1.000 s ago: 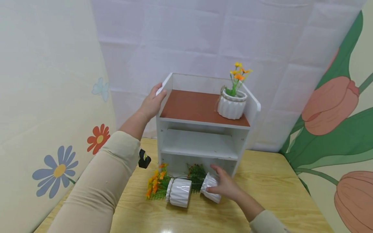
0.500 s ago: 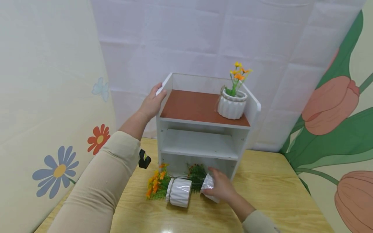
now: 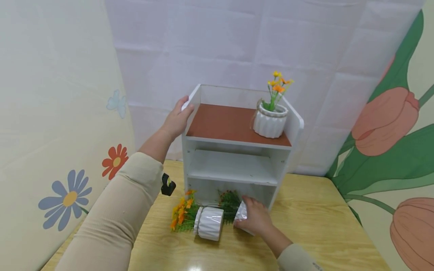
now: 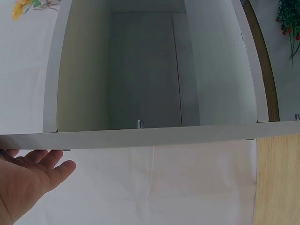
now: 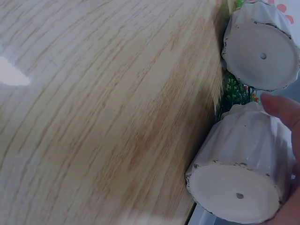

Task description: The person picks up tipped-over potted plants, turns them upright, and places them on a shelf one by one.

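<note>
My left hand (image 3: pixel 177 119) rests against the outer left side of a small white shelf unit (image 3: pixel 232 165) with a brown top. In the left wrist view, my left fingers touch the side panel (image 4: pixel 154 137) from outside. My right hand (image 3: pixel 256 218) grips a white fluted flowerpot (image 5: pixel 239 159) lying on its side, its greenery (image 3: pixel 230 201) toward the shelf. Beside it on the table lies another white flowerpot (image 3: pixel 209 223) with orange flowers (image 3: pixel 182 210). A third white flowerpot (image 3: pixel 270 122), with yellow and orange flowers, stands upright on the shelf's top right.
The shelf unit stands on a wood-grain table (image 3: pixel 318 218) before a white cloth backdrop (image 3: pixel 230 45). A small black object (image 3: pixel 167 184) appears beside my left sleeve. Flower-printed panels (image 3: pixel 68 131) flank the table.
My right hand has moved left onto the lying flowerpot and closed round it. The left hand stays at the shelf's side, and the other flowerpots have not moved.
</note>
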Tool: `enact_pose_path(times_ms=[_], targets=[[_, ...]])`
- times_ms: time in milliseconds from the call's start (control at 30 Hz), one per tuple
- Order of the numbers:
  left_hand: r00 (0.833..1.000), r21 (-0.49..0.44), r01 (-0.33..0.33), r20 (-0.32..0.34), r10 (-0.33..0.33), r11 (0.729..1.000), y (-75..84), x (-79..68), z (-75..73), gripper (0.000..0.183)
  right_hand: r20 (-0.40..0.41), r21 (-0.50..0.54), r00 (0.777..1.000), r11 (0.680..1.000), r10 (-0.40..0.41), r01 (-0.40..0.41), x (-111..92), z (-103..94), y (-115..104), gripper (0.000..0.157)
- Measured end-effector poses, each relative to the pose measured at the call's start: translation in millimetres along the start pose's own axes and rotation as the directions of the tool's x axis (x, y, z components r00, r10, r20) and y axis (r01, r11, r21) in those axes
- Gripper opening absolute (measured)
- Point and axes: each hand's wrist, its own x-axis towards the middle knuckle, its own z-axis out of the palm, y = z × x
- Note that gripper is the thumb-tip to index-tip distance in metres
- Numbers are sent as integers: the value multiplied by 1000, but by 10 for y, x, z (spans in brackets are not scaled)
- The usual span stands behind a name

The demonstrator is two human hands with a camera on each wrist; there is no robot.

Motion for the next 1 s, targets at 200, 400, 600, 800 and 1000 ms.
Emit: enact_pose_path(times_ms=[200, 400, 600, 800, 1000], targets=[[1000, -5, 0, 2, 0, 1000, 12, -12, 6, 63, 2, -47, 1000, 998, 31, -31, 8, 43, 8, 95], [1000, -7, -6, 0, 6, 1000, 8, -6, 8, 63, -5, -119, 999, 992, 32, -32, 3, 55, -9, 94], [1000, -1, -13, 5, 13, 1000, 4, -2, -3, 62, -4, -109, 999, 993, 35, -35, -3, 54, -9, 91], [1000, 2, -15, 4, 15, 1000, 3, 3, -2, 63, -21, -64, 1000, 998, 24, -25, -18, 71, 42, 91], [1000, 0, -16, 2, 16, 1000, -5, 3, -5, 63, -59, -15, 998, 1000, -5, 4, -58, 66, 130, 90]])
